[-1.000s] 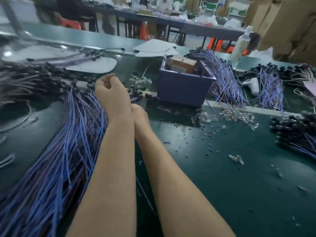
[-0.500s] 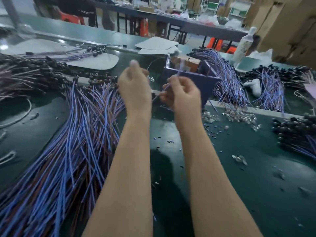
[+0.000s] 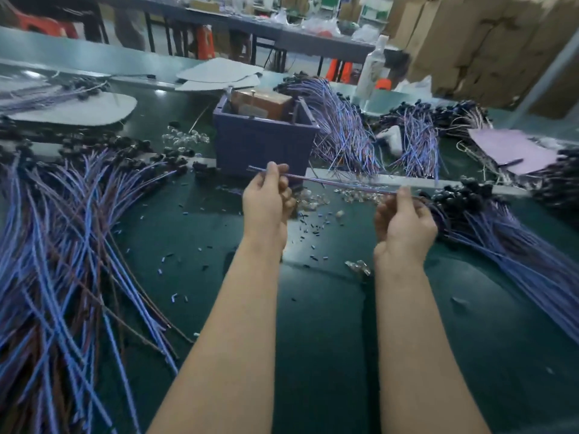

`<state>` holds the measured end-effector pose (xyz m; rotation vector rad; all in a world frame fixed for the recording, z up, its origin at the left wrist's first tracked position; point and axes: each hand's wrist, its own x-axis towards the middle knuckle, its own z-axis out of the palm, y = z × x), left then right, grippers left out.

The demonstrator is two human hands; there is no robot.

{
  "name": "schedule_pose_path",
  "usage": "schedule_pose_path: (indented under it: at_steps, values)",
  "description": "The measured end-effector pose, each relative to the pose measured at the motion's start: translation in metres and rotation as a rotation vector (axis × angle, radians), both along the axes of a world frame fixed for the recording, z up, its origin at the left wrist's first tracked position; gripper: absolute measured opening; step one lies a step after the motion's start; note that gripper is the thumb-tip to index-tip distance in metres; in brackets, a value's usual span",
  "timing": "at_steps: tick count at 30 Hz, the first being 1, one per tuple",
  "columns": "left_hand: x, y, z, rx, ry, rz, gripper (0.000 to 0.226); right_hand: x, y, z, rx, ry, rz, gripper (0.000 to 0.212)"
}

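Note:
A thin blue and brown wire pair point(image 3: 332, 182) is stretched almost level above the green table point(image 3: 329, 324). My left hand point(image 3: 266, 198) pinches it near its left end, just in front of the purple bin point(image 3: 263, 142). My right hand point(image 3: 404, 220) pinches the wire's right end, close to the pile of finished wires with black caps point(image 3: 488, 220) on the right. A large loose heap of blue and brown wires point(image 3: 62, 261) covers the left side of the table.
Small clear parts point(image 3: 316, 200) and tiny cut bits point(image 3: 310, 230) lie scattered between my hands. More wire bundles point(image 3: 344, 126) lie behind the bin, a pink sheet point(image 3: 517, 148) at far right, white boards point(image 3: 72, 108) at back left, a bottle point(image 3: 372, 67) behind.
My hands rose from the left wire heap, moved right and spread apart, drawing one wire pair out straight between them. The view shifted right.

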<state>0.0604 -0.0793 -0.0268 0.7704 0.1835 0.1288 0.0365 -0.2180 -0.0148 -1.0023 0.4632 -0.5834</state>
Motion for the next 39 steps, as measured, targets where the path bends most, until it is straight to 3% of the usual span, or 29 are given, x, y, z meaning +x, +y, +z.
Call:
schedule_pose_path:
  at_steps: [3, 6, 9, 15, 17, 20, 23, 26, 29, 31, 33, 35, 39]
  values:
    - [0.003, 0.001, -0.013, 0.080, 0.027, 0.063, 0.028, 0.004, -0.003, -0.011, -0.108, 0.129, 0.010, 0.030]
    - [0.006, -0.004, -0.019, 0.110, 0.045, -0.003, 0.027, 0.008, 0.017, -0.014, -0.205, 0.230, 0.317, 0.029]
    - [0.004, -0.007, -0.021, 0.176, 0.058, -0.125, 0.026, 0.013, 0.043, -0.016, -0.140, 0.167, 0.502, 0.023]
    - [0.005, -0.005, -0.021, 0.192, 0.019, 0.040, 0.035, 0.021, 0.065, -0.026, -0.040, -0.004, 0.450, 0.024]
    - [0.005, -0.003, -0.020, 0.114, 0.032, 0.116, 0.036, 0.022, 0.062, -0.026, 0.018, -0.018, 0.418, 0.023]
    - [0.008, 0.017, -0.020, 0.058, 0.106, 0.332, 0.035, 0.022, 0.043, -0.023, 0.131, -0.034, 0.331, 0.023]
    - [0.005, 0.021, -0.018, 0.325, 0.143, 0.487, 0.020, 0.020, 0.040, -0.022, 0.179, -0.060, 0.373, 0.022]
    - [-0.003, 0.004, -0.020, 0.679, 0.097, 0.448, 0.049, 0.020, 0.052, -0.020, 0.271, -0.098, 0.488, 0.022]
    - [-0.007, -0.006, -0.020, 1.043, 0.046, 0.474, 0.035, 0.022, 0.055, -0.021, 0.323, -0.111, 0.550, 0.024]
    - [-0.005, -0.010, -0.019, 1.146, 0.012, 0.370, 0.028, 0.022, 0.057, -0.023, 0.280, -0.076, 0.587, 0.023]
    - [-0.004, -0.012, -0.020, 1.026, -0.054, 0.184, 0.025, 0.021, 0.062, -0.024, 0.204, -0.002, 0.623, 0.022]
    - [-0.004, -0.012, -0.020, 0.877, -0.080, 0.126, 0.019, 0.018, 0.065, -0.023, 0.062, 0.064, 0.625, 0.022]
    - [-0.005, -0.005, -0.014, 0.557, -0.046, 0.241, 0.019, 0.011, 0.062, -0.017, -0.539, 0.144, 0.582, 0.032]
